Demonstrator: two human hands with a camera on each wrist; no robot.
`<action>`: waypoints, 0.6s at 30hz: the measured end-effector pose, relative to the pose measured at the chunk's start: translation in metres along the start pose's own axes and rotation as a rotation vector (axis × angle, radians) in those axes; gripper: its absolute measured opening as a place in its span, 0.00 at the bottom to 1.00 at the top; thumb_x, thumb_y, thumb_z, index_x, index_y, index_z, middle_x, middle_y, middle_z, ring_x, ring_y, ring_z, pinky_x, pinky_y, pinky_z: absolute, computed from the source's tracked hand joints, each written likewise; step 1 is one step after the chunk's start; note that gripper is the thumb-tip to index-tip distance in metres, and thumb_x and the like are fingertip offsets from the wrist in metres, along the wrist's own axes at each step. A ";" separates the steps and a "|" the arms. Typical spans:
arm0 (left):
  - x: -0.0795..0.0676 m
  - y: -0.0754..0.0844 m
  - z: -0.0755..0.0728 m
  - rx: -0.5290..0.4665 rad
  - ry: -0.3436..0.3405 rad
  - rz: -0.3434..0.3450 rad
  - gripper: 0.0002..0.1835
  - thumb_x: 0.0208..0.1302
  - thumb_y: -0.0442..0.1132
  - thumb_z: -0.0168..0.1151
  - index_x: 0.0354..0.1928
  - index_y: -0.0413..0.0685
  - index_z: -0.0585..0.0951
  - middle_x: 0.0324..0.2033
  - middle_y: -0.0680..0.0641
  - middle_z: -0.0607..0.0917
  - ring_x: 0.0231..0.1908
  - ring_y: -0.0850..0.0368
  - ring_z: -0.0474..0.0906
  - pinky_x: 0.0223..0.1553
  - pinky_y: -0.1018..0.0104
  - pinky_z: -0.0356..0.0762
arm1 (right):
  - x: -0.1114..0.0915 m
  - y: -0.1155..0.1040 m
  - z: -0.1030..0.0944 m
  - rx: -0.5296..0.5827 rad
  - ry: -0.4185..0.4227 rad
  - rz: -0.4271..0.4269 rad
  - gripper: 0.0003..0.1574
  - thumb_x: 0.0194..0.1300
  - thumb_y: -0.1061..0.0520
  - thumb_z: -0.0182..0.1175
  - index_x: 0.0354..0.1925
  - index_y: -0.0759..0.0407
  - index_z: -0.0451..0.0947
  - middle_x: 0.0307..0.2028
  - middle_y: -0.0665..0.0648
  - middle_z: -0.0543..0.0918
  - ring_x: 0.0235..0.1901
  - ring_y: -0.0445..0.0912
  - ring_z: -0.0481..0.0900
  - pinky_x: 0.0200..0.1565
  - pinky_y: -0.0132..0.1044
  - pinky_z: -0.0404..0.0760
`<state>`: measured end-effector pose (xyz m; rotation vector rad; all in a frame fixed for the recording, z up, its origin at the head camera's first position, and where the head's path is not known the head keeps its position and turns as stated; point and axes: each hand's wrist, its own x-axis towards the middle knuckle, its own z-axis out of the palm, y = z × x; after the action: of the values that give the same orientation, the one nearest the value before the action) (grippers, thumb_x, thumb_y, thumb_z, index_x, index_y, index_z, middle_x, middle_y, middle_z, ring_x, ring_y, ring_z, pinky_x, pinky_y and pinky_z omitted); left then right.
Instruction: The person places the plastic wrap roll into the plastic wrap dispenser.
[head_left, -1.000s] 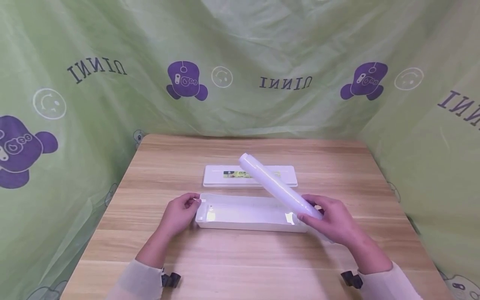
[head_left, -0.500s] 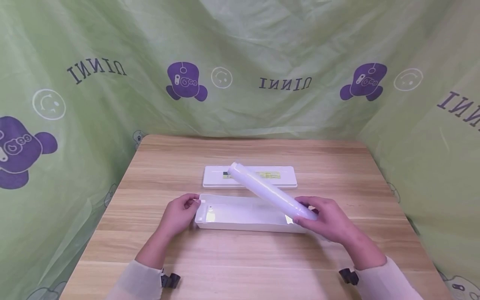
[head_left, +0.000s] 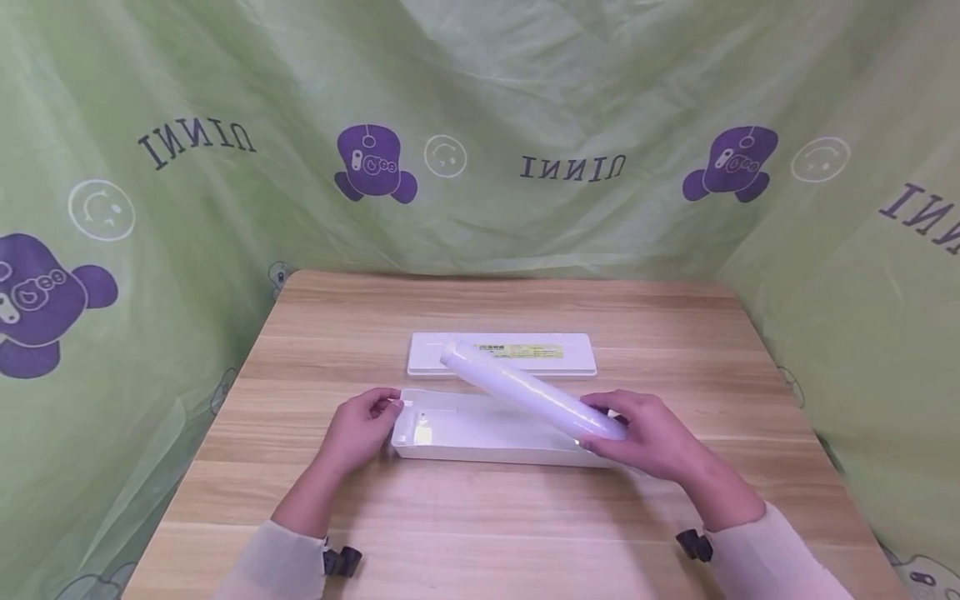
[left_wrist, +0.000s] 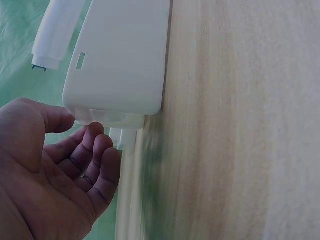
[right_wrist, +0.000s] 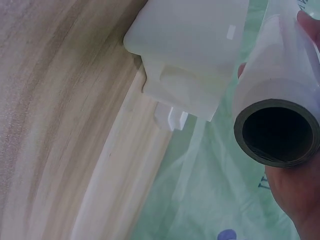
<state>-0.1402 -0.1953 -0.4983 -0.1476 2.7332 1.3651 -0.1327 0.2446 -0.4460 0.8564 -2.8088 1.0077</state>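
Note:
My right hand (head_left: 651, 437) grips the lower right end of a roll of plastic wrap (head_left: 531, 393), whose dark hollow core faces the right wrist view. The roll (right_wrist: 280, 70) slants over a long white open box (head_left: 487, 455), its far end raised to the upper left. At the box's left end, my left hand (head_left: 362, 429) pinches the rim between thumb and fingers. Seen from the left wrist, the thumb and fingertips (left_wrist: 94, 131) touch the end wall of the box (left_wrist: 120, 60). The roll and right hand cover the box's right end.
A white lid (head_left: 579, 353) with a green and yellow label lies flat behind the box, partly covered by the roll. The wooden table (head_left: 480, 533) is bounded at the back and sides by a green printed curtain (head_left: 480, 225).
My right hand has moved slightly left with the roll, whose raised end has dropped down and to the left, nearer the box. The left hand and box stay in place.

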 end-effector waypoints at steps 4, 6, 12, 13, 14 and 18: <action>-0.001 0.000 0.000 0.003 0.005 0.006 0.17 0.74 0.46 0.62 0.57 0.46 0.85 0.41 0.47 0.87 0.43 0.52 0.82 0.48 0.55 0.81 | 0.003 0.002 0.001 -0.002 -0.022 -0.018 0.33 0.56 0.47 0.81 0.58 0.53 0.84 0.45 0.46 0.87 0.38 0.38 0.81 0.39 0.35 0.85; -0.001 0.000 -0.001 0.008 0.007 0.010 0.17 0.74 0.46 0.61 0.57 0.46 0.85 0.41 0.47 0.87 0.43 0.52 0.82 0.47 0.55 0.81 | 0.005 0.003 0.002 -0.010 -0.032 -0.036 0.32 0.56 0.47 0.80 0.58 0.53 0.84 0.45 0.46 0.87 0.38 0.37 0.80 0.40 0.36 0.84; 0.001 -0.001 0.000 0.012 0.006 0.014 0.17 0.74 0.46 0.61 0.57 0.46 0.85 0.40 0.47 0.87 0.41 0.53 0.81 0.46 0.57 0.80 | 0.010 0.006 0.003 -0.017 -0.063 -0.095 0.31 0.56 0.49 0.80 0.57 0.50 0.84 0.45 0.43 0.87 0.38 0.36 0.80 0.40 0.36 0.84; 0.001 -0.001 0.000 0.010 0.006 0.015 0.17 0.74 0.46 0.62 0.57 0.46 0.85 0.40 0.48 0.87 0.41 0.53 0.81 0.46 0.57 0.80 | 0.011 0.007 0.003 -0.017 -0.066 -0.103 0.32 0.55 0.49 0.81 0.57 0.50 0.84 0.44 0.43 0.87 0.38 0.35 0.81 0.40 0.36 0.84; 0.001 -0.002 0.000 0.010 0.006 0.016 0.17 0.74 0.46 0.62 0.57 0.46 0.85 0.41 0.48 0.87 0.41 0.53 0.81 0.46 0.57 0.80 | 0.012 0.007 0.004 -0.019 -0.068 -0.112 0.32 0.55 0.49 0.81 0.57 0.50 0.84 0.44 0.42 0.87 0.38 0.35 0.81 0.40 0.36 0.84; 0.000 -0.002 -0.001 0.007 0.008 0.016 0.16 0.74 0.46 0.62 0.57 0.46 0.85 0.40 0.48 0.87 0.40 0.54 0.81 0.45 0.58 0.80 | 0.016 0.005 0.005 -0.034 -0.084 -0.144 0.32 0.55 0.47 0.81 0.57 0.50 0.84 0.45 0.44 0.87 0.39 0.35 0.81 0.42 0.36 0.85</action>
<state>-0.1402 -0.1969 -0.4992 -0.1311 2.7518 1.3617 -0.1479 0.2372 -0.4493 1.1038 -2.7742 0.9212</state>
